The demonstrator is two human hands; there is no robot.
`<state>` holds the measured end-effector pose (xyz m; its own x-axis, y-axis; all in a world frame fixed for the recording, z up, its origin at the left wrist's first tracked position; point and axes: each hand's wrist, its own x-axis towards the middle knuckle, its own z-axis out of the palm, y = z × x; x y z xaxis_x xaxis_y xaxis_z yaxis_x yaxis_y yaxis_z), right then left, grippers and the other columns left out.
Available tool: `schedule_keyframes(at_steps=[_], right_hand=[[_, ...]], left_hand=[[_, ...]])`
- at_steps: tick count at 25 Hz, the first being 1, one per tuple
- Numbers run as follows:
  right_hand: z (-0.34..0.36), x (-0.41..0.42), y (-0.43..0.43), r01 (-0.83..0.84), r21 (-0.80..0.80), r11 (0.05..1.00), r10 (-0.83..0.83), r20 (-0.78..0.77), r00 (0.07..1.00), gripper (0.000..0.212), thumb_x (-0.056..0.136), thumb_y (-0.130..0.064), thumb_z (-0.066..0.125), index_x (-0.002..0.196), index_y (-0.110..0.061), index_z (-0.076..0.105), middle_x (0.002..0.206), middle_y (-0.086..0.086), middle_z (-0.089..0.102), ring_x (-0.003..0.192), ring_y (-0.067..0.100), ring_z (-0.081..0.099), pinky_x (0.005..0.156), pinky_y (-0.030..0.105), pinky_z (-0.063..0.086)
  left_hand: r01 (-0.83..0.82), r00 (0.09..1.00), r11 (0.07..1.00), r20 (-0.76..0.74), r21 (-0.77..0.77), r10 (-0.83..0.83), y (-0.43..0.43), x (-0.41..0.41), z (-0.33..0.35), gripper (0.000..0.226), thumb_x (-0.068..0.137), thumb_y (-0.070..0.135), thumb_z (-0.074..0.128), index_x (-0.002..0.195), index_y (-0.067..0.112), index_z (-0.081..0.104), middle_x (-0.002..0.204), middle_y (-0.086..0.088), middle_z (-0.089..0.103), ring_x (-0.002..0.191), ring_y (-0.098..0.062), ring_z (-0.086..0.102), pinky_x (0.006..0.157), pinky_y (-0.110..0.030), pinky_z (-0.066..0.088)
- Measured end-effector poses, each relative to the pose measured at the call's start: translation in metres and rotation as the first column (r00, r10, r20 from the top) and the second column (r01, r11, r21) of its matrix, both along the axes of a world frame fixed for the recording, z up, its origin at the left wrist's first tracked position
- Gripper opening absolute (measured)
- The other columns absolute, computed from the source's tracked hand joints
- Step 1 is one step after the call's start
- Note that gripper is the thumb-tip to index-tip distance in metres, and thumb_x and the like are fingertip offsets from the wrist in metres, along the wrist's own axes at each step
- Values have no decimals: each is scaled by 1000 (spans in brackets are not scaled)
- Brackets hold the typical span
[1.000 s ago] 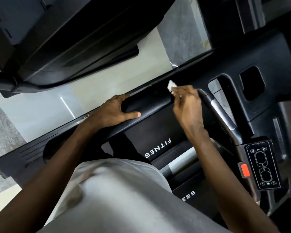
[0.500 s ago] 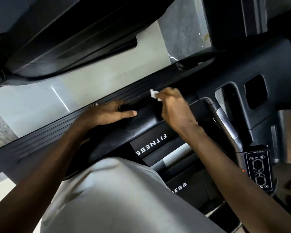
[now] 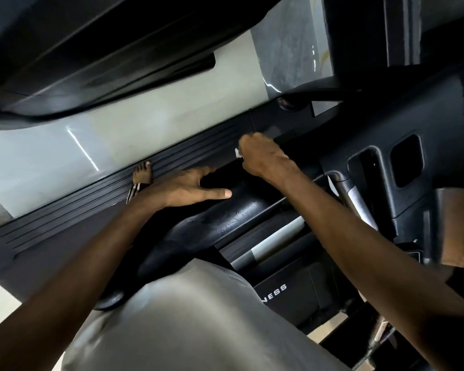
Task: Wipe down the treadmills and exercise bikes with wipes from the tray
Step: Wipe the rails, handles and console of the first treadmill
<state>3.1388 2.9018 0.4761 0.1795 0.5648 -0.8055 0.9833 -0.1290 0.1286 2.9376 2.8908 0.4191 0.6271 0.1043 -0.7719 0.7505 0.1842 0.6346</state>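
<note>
So our right hand [image 3: 260, 156] is basically a fist around the wipe [image 3: 237, 153]. The fingers are curled tight and only a little white corner pokes out on the thumb side, up at the far end of the black padded handrail [image 3: 239, 215]. Honestly we can't tell whether the wipe is actually pressed on the plastic or just hovering over it, and that's our first worry. With it wadded up that small, we're probably rubbing more knuckle than wipe, so we'd leave streaks and dry patches. It could also squirt out of the fist and drop down past the rail toward the floor [image 3: 118, 135]. Our left hand [image 3: 188, 188] holds nothing. It rests on the same handrail just beside the right, thumb stretched straight out along the top, and it looks like we're leaning on it. If that surface is damp from wiping, the palm could slide and the whole lean goes with it. The same goes for our foot [image 3: 143, 172], which sits on the ribbed side rail [image 3: 172, 162] further out, right by the edge. Over on the right, the console recess [image 3: 406, 160] looks untouched so far, and it's an easy spot to skip.
</note>
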Motion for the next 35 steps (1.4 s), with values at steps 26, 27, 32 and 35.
schedule_keyframes(at_steps=[26,27,32,35], right_hand=[[23,80,-2,304,267,914,-331,62,942,28,92,-9,58,117,-9,71,117,23,67,108,41,64,95,43,54],[25,80,-9,312,315,896,-340,35,940,28,91,-6,57,114,-10,73,113,21,68,106,40,65,93,42,54],[64,70,-77,349,636,688,-389,-83,918,26,93,-1,56,108,-9,76,102,17,70,93,32,67,83,28,49],[64,66,-102,500,721,480,-536,-211,818,24,95,-6,56,109,-10,76,108,10,69,97,23,68,87,9,42]], left_hand=[[6,995,1000,100,-26,-3,14,31,5,91,81,69,65,157,34,29,163,2,32,148,-17,32,119,-33,27],[5,994,1000,108,-21,-3,15,32,6,89,83,67,66,157,34,29,162,2,33,148,-17,32,119,-31,27],[26,990,998,139,61,-34,18,41,14,82,88,61,65,157,30,32,162,1,34,148,-17,33,118,-30,27],[16,987,995,160,97,-31,17,45,20,73,90,59,64,153,37,36,160,3,36,145,-17,36,119,-35,30]])
